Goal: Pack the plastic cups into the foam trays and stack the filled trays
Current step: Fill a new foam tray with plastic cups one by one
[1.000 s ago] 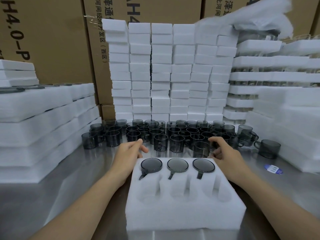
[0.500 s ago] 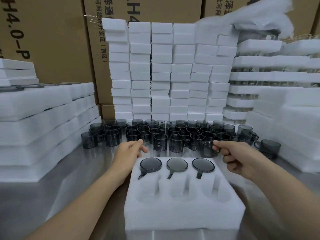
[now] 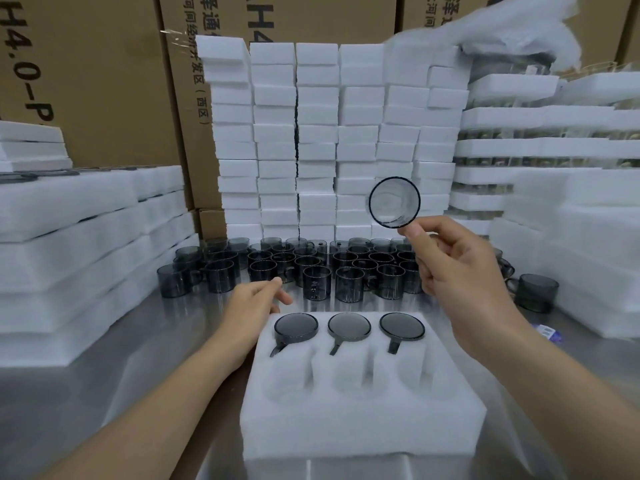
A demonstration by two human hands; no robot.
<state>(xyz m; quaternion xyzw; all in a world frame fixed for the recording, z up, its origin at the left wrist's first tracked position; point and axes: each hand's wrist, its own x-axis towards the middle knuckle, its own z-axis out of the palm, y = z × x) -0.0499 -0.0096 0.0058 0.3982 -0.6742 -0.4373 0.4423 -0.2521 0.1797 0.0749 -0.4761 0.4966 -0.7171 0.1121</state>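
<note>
- Brown cardboard cartons [image 3: 104,81], printed in black, stand behind the tabletop's far edge.
- The steel tabletop [image 3: 86,410] is dully reflective.
- A small blue-and-white label [image 3: 549,332], possibly a sticker, lies flat near the tabletop's right edge.

The metal table [image 3: 145,341] carried a white foam tray [image 3: 363,427] at its near middle edge. Behind the tray a crowd of dark cups [image 3: 311,265] stood upright, close together. One more cup [image 3: 536,292] stood apart to the right, near a small blue-and-white label [image 3: 549,332] lying flat. Foam stacks [image 3: 69,254] sat along the left side, a wall of foam blocks [image 3: 318,150] rose at the back, and more foam piles [image 3: 588,254] lined the right.
</note>
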